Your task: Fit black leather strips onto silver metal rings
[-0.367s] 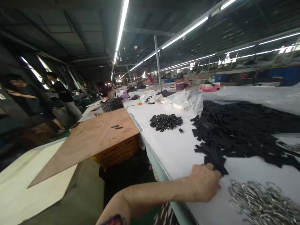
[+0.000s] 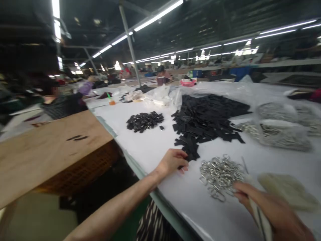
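My left hand [image 2: 173, 161] rests on the white table [image 2: 150, 147], fingers curled at the near tip of a big pile of black strips [image 2: 205, 120], pinching one strip. My right hand [image 2: 265, 204] reaches in from the lower right to the edge of a heap of silver metal rings [image 2: 220, 174]; it is blurred and grips a pale stick-like thing. A smaller heap of black buckles [image 2: 144, 121] lies farther back on the left.
Clear bags of metal rings [image 2: 278, 134] lie at the right. A brown board [image 2: 42, 147] covers an orange crate left of the table. Plastic bags [image 2: 160, 95] and an orange bottle [image 2: 111, 101] sit farther back. A person in a striped top [image 2: 62, 105] sits at the left.
The view has swung right and back. My right hand has come into view at the metal rings. My left hand stays at the tip of the black strip pile.
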{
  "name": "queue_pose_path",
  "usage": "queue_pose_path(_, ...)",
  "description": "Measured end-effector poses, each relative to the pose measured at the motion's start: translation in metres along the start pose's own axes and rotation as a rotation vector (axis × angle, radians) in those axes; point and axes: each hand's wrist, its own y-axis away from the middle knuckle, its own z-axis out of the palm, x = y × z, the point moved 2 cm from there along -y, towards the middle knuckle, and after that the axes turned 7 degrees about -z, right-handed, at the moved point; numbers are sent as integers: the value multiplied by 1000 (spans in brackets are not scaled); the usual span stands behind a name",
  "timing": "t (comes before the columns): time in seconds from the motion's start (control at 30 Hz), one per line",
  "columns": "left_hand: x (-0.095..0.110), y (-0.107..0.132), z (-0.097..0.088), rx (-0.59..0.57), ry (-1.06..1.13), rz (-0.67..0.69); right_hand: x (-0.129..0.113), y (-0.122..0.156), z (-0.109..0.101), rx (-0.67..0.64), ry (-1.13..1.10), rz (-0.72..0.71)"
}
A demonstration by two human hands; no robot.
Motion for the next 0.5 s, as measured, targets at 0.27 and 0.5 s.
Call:
queue_pose_path(0.27,37,-3,31,-353,774,-148,-32,-27,-30,72,-143,193)
queue_pose_path(0.5,77,-15,72,-468,807,-83,-16,-33,-47,328,-206,299)
